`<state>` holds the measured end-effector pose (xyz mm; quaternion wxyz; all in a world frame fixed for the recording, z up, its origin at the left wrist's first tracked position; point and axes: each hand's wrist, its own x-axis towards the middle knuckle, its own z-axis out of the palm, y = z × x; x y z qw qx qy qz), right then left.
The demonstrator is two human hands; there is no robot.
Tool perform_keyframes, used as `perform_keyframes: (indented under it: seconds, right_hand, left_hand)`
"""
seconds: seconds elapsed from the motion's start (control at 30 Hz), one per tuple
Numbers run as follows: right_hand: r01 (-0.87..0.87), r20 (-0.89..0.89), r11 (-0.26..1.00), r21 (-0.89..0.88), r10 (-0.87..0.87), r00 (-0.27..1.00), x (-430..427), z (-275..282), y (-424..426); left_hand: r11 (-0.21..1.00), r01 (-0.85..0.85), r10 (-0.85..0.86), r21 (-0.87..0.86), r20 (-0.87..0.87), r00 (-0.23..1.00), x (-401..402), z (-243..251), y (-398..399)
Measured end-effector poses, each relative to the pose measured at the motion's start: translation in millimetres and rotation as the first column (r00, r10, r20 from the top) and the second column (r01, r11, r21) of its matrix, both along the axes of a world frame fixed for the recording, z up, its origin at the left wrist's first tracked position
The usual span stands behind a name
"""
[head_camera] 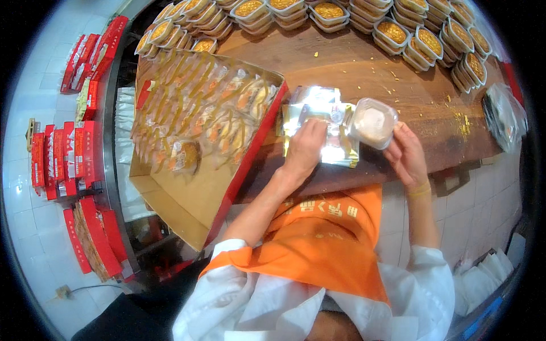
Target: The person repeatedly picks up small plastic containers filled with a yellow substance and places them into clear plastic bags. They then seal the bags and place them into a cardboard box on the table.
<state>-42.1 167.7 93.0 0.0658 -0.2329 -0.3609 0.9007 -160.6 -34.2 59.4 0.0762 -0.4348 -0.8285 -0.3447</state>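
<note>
My right hand (405,151) holds a clear plastic tray (374,123) by its right side. The tray is tilted, and a pale round pastry shows through it. My left hand (306,143) lies on a stack of shiny packaging bags (318,100) with gold edges. Its fingers are bent together at the bags; whether they pinch one is hidden. On my left, a large red-sided cardboard box (183,200) holds rows of wrapped pastries (204,93). One wrapped brown mooncake (185,155) lies on top near the front of those rows.
Stacked plastic trays of golden mooncakes (328,13) line the far edge of the wooden table (358,64). Crumbs (463,123) are scattered at the right. A clear plastic bag (505,117) sits at the right edge. Red boxes (64,157) stand on the tiled floor at far left.
</note>
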Motion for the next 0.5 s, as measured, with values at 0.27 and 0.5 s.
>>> perform_keyframes:
  seconds: [0.27, 0.5]
  right_hand:
    - [-0.123, 0.135, 0.992, -0.010, 0.123, 0.983, -6, -6, -25]
    - [-0.257, 0.096, 0.854, 0.453, 0.239, 0.966, -7, 32, -45]
  left_hand:
    - [0.998, 0.065, -0.066, -0.009, -0.051, 0.997, 3, 10, -5]
    - [0.960, 0.213, -0.204, 0.179, -0.072, 0.976, -8, 52, -12]
